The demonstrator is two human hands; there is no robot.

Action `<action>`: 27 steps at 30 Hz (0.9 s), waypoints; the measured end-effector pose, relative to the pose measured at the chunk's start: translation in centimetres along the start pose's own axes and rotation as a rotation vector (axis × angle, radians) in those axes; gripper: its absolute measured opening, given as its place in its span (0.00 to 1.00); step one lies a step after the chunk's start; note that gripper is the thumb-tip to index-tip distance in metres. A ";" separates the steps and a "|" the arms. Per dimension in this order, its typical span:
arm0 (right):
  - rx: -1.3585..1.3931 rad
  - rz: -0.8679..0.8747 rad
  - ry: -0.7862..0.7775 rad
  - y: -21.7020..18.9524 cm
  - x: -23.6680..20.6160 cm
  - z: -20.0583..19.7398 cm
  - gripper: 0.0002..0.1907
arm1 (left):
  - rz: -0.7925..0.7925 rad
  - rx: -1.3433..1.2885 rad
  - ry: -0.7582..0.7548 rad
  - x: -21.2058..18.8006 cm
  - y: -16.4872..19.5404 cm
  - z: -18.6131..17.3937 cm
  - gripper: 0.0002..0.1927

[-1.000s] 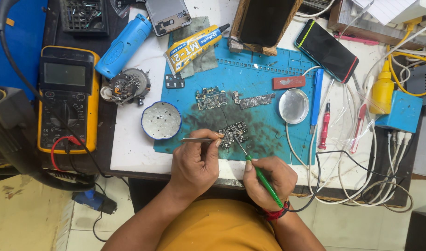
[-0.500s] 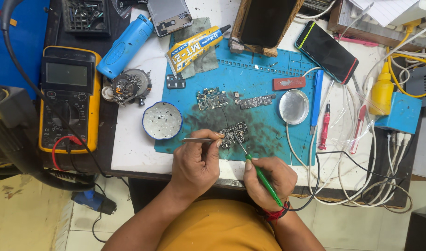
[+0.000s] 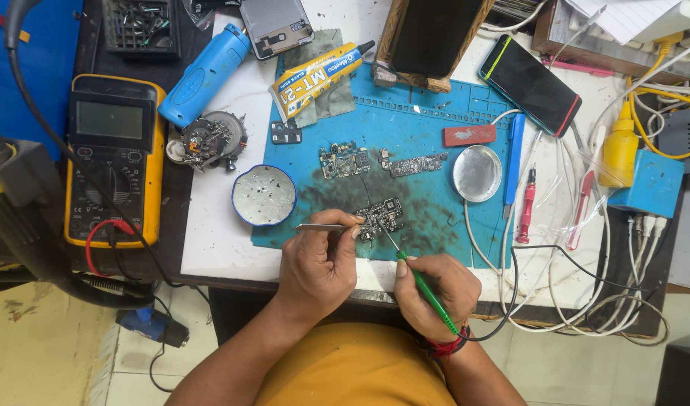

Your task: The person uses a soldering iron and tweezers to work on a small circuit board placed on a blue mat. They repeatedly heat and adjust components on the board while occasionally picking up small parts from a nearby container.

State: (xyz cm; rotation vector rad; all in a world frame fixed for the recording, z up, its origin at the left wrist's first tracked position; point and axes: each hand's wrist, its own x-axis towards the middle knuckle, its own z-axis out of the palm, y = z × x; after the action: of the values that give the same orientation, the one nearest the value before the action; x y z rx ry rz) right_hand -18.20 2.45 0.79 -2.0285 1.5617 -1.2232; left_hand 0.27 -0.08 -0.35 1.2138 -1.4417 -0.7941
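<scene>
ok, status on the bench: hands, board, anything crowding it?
Left hand grips tweezers at small circuit board. Right hand holds green soldering iron, tip on board. Two more boards lie beyond, apart.

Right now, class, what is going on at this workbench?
A person is working on a small circuit board on a blue mat. The left hand holds tweezers against the board, and the right hand holds a green-handled soldering iron with its tip at the board. Two more boards and a round tin lie nearby.
</scene>
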 end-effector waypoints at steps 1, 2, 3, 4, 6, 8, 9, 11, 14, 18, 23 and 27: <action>-0.002 0.001 -0.001 0.0 0.0 0.0 0.07 | -0.001 0.001 -0.001 0.0 0.0 0.0 0.09; -0.005 0.003 -0.003 0.0 0.0 0.0 0.07 | -0.001 0.003 0.000 0.0 0.0 0.0 0.09; -0.008 0.005 -0.004 -0.1 0.0 0.0 0.07 | -0.002 0.006 0.001 0.0 0.0 0.0 0.09; -0.009 0.008 -0.002 -0.1 0.0 0.0 0.07 | -0.002 0.008 0.001 0.0 0.0 0.0 0.09; -0.008 0.014 0.002 -0.1 0.1 0.0 0.07 | 0.007 0.002 0.005 0.0 0.0 0.0 0.09; -0.016 -0.009 0.003 -0.2 0.1 0.0 0.07 | 0.013 0.003 0.009 0.0 0.1 0.0 0.09; -0.021 -0.020 0.004 -0.2 0.1 0.0 0.07 | 0.017 0.005 0.010 0.0 0.0 0.0 0.09; -0.026 -0.014 0.003 -0.3 0.1 0.0 0.07 | 0.019 0.004 0.011 0.1 0.0 0.0 0.09; -0.034 -0.020 0.002 -0.3 0.1 0.1 0.08 | 0.013 0.001 0.012 0.0 0.0 0.0 0.09; -0.038 -0.008 0.003 -0.4 0.1 0.0 0.08 | 0.005 -0.009 0.008 0.0 0.0 0.1 0.09; -0.046 -0.009 0.002 -0.3 0.0 0.1 0.08 | 0.012 -0.009 0.004 0.0 0.0 0.0 0.09; -0.054 -0.033 0.006 0.1 -0.4 0.1 0.07 | 0.021 0.000 0.010 0.0 0.0 0.0 0.09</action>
State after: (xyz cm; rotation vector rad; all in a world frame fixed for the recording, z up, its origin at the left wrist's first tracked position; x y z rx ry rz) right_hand -18.20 2.70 0.47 -2.0933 1.5862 -1.2124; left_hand 0.27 -0.05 -0.34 1.1991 -1.4440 -0.7728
